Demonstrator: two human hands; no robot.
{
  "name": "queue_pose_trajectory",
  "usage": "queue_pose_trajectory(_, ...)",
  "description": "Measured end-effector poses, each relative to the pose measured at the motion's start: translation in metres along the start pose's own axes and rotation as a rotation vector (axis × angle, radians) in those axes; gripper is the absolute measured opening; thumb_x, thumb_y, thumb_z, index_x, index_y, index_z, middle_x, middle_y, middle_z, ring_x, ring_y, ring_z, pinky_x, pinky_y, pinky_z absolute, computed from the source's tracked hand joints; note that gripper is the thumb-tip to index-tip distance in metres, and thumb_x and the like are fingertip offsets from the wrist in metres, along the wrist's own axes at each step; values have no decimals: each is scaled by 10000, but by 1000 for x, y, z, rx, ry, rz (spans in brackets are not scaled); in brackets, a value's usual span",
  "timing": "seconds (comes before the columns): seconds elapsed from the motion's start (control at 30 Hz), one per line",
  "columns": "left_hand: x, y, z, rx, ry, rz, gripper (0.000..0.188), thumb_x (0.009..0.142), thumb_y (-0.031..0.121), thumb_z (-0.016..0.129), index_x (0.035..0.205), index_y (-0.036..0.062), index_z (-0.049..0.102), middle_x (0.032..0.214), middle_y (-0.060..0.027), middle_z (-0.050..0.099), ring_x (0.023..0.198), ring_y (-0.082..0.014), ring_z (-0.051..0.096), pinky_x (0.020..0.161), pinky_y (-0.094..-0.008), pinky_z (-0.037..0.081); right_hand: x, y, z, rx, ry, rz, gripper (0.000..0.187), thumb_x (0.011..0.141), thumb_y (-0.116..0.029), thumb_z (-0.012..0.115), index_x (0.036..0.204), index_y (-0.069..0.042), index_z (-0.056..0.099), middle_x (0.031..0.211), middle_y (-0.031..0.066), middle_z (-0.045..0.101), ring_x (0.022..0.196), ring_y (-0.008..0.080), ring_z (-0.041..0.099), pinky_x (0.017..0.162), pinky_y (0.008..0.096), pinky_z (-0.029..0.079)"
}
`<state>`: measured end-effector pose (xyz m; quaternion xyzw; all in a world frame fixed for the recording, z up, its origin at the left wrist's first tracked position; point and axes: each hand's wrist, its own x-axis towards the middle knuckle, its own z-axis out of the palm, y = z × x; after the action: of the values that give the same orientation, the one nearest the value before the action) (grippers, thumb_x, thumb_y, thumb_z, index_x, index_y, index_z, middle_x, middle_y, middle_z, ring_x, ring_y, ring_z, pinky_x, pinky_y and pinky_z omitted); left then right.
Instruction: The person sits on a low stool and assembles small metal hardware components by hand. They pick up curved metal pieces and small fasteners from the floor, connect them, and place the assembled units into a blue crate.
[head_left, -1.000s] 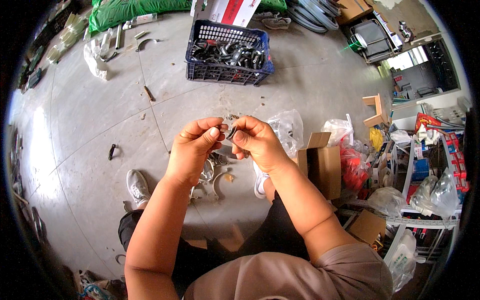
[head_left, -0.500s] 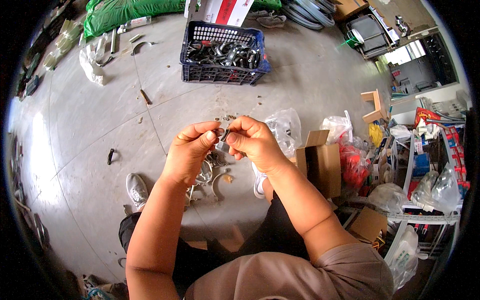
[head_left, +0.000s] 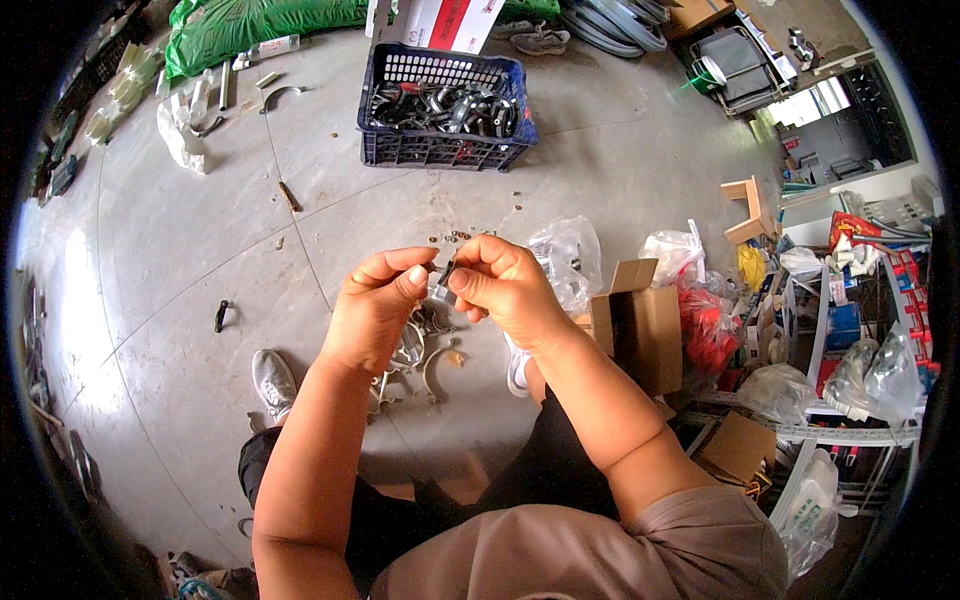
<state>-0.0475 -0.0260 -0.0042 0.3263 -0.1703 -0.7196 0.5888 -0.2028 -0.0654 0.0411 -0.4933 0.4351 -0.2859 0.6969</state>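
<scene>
- Grey concrete floor (head_left: 180, 260) fills most of the view; we sit on it with legs out, one white shoe (head_left: 272, 378) showing to our left.
- Blue plastic crate (head_left: 440, 150) stands well ahead of our hands, loaded with dark metal clamps (head_left: 440, 105).
- Brown cardboard box (head_left: 650, 325) sits open just to the right of our right forearm, with a clear plastic bag (head_left: 570, 255) beside it and a red bag (head_left: 705, 325) on its far side.
- Our left hand (head_left: 375, 310) is raised over the floor, thumb and forefinger closed together in a pinch on one side of a small metal part (head_left: 441, 281).
- Our right hand (head_left: 505, 290) meets it from the other side, fingers curled, thumb tip pressed to the same part.
- Loose curved clamp pieces (head_left: 425, 355) lie on the floor directly below both hands.
- The small metal part is held between the two hands in mid-air, above those pieces; its exact shape is too small for us to tell.
- A dark clip (head_left: 221, 315) lies alone on the floor, well to the left.
</scene>
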Motion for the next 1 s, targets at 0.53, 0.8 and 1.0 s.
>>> queue_pose_trajectory(0.53,0,4,-4,-77,-47,63,281,774,14,615,1047,24,550,896,-68,608,839,-130,560,768,-246,440,-2,0,4,4,-2,3,120,785,-131,627,825,-42,558,677,0,544,561,66,500,478,193,404)
queue_pose_trajectory(0.8,-3,1,-3,-3,-4,58,195,799,45,600,993,33,582,875,-39,601,841,-112,541,754,-236,428,-2,4,5,-108,12,-65,87,790,-93,607,773,-32,548,656,-5,549,549,47,476,477,194,387)
queue_pose_trajectory(1.0,-4,0,-3,54,47,20,180,818,103,596,987,39,591,859,-20,592,808,-104,524,737,-236,420,-2,6,7,-216,7,-191,93,776,-95,624,793,-36,554,652,-7,546,576,49,478,503,193,387)
